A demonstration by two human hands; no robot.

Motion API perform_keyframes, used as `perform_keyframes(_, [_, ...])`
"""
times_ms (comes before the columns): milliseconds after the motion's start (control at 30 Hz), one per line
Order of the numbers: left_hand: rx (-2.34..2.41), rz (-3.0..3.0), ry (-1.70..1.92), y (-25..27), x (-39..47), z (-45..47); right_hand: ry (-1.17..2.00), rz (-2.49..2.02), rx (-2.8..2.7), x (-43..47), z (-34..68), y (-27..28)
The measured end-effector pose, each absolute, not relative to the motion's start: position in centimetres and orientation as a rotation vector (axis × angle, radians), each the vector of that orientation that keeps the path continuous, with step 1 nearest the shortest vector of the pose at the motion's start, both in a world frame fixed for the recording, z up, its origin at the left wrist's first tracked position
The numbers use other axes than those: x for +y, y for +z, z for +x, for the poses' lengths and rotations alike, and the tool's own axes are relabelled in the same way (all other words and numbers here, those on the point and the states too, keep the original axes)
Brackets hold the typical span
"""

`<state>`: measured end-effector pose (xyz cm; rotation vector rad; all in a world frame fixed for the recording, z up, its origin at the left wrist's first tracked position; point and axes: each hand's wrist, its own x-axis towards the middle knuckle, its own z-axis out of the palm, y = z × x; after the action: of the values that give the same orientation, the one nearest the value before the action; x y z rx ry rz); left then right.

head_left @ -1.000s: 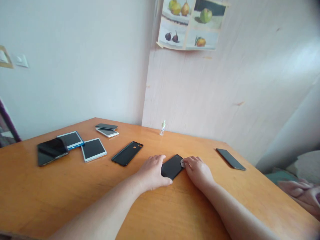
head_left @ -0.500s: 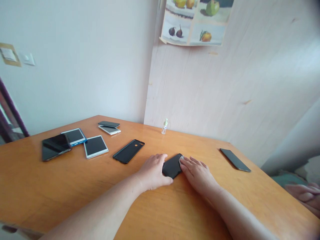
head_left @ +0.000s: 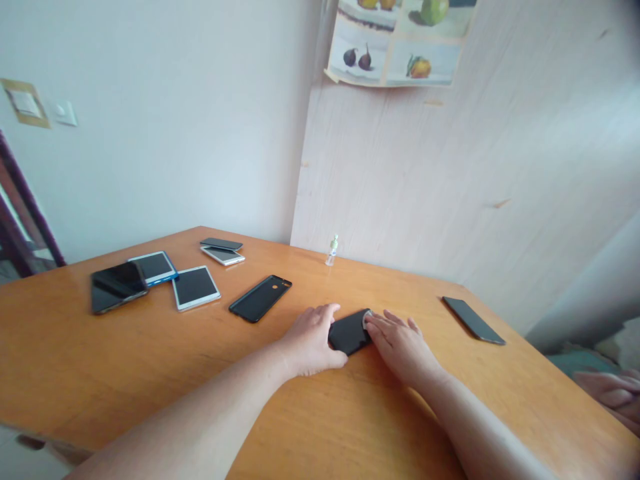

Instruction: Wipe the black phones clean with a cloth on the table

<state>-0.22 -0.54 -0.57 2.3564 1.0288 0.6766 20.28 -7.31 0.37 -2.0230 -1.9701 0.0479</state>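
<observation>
A black smartphone [head_left: 349,333] lies flat on the wooden table, its dark face up. My left hand [head_left: 313,341] grips its left end, thumb at the near edge and fingers at the far edge. Across its right end lies my right hand [head_left: 397,343], fingers together, pressing a small white wipe [head_left: 367,320] onto the surface. Most of the wipe is hidden under those fingers. To the left of my left hand rests an empty black phone case [head_left: 261,299], its inside facing up.
Two tablets, a white one [head_left: 196,288] and a blue-edged one [head_left: 154,268], lie at left beside a dark tablet [head_left: 119,287]. Behind them are two phones [head_left: 223,255]. A small clear spray bottle [head_left: 332,252] stands near the wall. Another dark phone [head_left: 473,320] lies at right.
The view has shifted slightly, moving everything a little to the right in the picture. Both hands keep their places on the smartphone, with the wipe still at its right end.
</observation>
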Motion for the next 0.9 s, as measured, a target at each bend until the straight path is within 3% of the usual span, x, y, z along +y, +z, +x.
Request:
perform_keyframes(300, [0.898, 2.338, 0.808, -1.6, 0.1, -0.2, 0.315, -1.657, -2.307, -8.2, 16.3, 1.4])
perform_keyframes(500, [0.961, 2.254, 0.726, -1.0, -0.4, -0.1, 0.067, -2.058, -1.960, -6.0, 19.4, -0.1])
perform_keyframes(733, [0.924, 2.298, 0.765, -1.2, -0.1, -0.2, 0.321, -1.718, -2.282, -7.7, 16.2, 1.2])
perform_keyframes(900, [0.931, 2.252, 0.737, -1.1, -0.2, -0.3, 0.189, -2.101, -2.029, -6.1, 18.7, 0.4])
